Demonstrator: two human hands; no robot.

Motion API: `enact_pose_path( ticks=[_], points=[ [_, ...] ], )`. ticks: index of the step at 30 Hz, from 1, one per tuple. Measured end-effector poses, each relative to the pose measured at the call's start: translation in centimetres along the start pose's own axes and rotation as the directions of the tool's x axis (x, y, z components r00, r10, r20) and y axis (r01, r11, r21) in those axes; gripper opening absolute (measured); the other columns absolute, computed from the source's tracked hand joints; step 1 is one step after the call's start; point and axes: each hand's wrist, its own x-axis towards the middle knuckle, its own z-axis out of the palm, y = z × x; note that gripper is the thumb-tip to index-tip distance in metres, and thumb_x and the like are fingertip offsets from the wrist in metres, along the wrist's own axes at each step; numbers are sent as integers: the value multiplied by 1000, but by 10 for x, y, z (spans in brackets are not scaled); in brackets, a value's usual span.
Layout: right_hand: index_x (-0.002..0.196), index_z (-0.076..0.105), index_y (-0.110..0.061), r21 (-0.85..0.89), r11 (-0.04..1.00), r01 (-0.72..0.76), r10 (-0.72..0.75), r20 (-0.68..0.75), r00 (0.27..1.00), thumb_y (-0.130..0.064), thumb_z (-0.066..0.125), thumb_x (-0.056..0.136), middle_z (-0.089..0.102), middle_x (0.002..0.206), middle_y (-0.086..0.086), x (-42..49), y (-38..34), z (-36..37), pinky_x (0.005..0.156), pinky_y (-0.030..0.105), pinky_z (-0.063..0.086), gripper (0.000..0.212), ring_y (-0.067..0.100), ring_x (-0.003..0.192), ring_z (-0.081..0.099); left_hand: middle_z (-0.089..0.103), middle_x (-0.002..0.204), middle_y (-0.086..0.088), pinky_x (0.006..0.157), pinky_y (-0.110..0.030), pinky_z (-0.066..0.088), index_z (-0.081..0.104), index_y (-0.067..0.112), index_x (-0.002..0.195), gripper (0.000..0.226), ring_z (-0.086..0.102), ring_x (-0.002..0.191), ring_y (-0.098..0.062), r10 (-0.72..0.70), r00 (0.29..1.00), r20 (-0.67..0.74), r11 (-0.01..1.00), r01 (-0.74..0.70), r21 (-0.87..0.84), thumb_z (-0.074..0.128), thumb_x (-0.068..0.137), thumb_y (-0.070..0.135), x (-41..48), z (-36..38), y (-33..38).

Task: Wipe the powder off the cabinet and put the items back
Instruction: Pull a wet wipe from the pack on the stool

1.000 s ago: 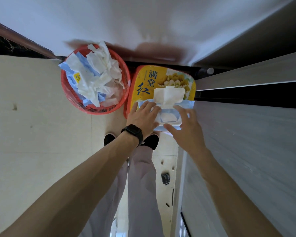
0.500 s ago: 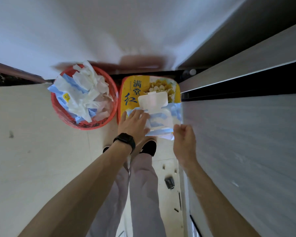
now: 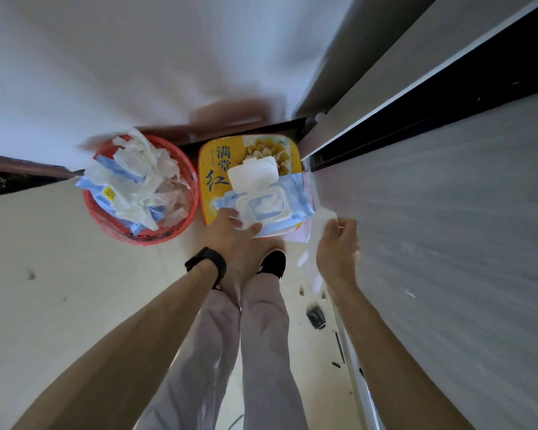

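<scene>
A blue pack of wet wipes (image 3: 294,195) with its white flip lid (image 3: 251,174) open lies on a yellow box (image 3: 213,169) on the floor. My left hand (image 3: 230,234), with a black watch on the wrist, presses on the pack's near left corner. My right hand (image 3: 337,246) is pinched on a white wet wipe (image 3: 322,220) pulled clear of the pack, beside the grey cabinet top (image 3: 441,231) on the right. A few white specks of powder (image 3: 409,293) show on the cabinet top.
A red waste basket (image 3: 180,234) stuffed with used wipes and blue packaging stands left of the yellow box. A white wall rises behind. My legs and a black shoe (image 3: 274,263) are below. A small dark object (image 3: 316,316) lies on the floor by the cabinet edge.
My right hand has pulled a wipe out of the pack and drawn it back toward the cabinet. My left hand stayed pressing on the pack. The camera view shifted.
</scene>
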Motion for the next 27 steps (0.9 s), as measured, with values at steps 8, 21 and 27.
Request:
enact_pose_path(
  ticks=[8,21,27],
  points=[
    [154,26,-39,-365,777,512,-220,605,765,-17,41,101,53,74,5,21,11,47,44,22,33,59,8,53,44,68,99,-5,73,-33,44,62,16,99,23,62,95,-30,86,995,-53,987,-78,142,52,97,35,11,0,13],
    [125,67,-26,-230,928,292,-197,360,912,-20,43,105,70,120,2,53,23,34,79,20,43,32,23,103,65,28,161,4,113,-43,29,36,23,152,52,32,143,-26,522,818,240,549,-538,640,40,101,37,10,28,12],
    [144,48,-34,-392,737,551,-294,548,783,-25,45,103,64,75,-3,37,41,29,48,14,22,42,6,50,40,27,159,-12,116,-51,25,23,13,155,74,31,140,-32,451,824,343,491,-550,676,-3,98,52,3,26,12]
  ],
)
